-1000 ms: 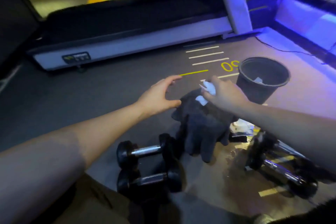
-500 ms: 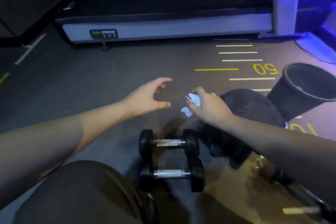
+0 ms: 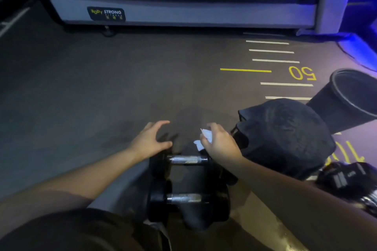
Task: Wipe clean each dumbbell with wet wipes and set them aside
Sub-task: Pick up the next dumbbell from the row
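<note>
Two black dumbbells with metal handles lie side by side on the gym floor in front of me: a far dumbbell and a near dumbbell. My left hand hovers just above the far dumbbell's left head, fingers spread and holding nothing. My right hand pinches a crumpled white wet wipe above that dumbbell's right head. More dumbbells lie at the right edge, partly hidden by my right arm.
A dark cloth heap sits right of my right hand. A black bucket stands behind it at the right. A treadmill base runs across the back. Yellow and white floor markings lie ahead on the right.
Both hands have come down and closer to the far dumbbell. The view has tilted down and shifted left, so the bucket and cloth now sit further right.
</note>
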Available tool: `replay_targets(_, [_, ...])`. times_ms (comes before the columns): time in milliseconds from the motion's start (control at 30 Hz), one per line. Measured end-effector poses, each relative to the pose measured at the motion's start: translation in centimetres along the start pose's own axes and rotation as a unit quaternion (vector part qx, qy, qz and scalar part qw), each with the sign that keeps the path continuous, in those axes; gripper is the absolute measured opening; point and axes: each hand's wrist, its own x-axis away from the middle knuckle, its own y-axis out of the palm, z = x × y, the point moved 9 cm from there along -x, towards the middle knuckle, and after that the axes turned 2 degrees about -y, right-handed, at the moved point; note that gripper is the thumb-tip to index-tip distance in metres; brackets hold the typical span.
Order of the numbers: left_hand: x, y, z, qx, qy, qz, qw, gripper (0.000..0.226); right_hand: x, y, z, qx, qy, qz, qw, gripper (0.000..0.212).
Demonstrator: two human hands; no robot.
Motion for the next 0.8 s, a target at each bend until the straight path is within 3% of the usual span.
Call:
replay_targets(300, [-1.6,4.7,-5.2,0.030,-0.084,-0.067,0.994,0.091,-0.7,4.7,5.1,-0.008,0.088,-0.064,0.994,0.044])
replay_targets(500, [-2.0,6.3,-6.8,0.041,-0.108,-0.089,0.989,0.096,-0.5,7.4,6.6,-0.046,0.102,-0.100,0.989,0.043])
replay_targets(633, [-2.2,6.9,-7.5,0.072,-0.129,-0.105,0.983,0.110,-0.5,8.1,6.9,-0.060,0.095,-0.106,0.988,0.049])
replay_targets(800, [-2.2,7.6,-8.2,0.060,-0.178,-0.096,0.978,0.110,-0.2,9.1,7.9,-0.097,0.143,-0.139,0.975,0.070])
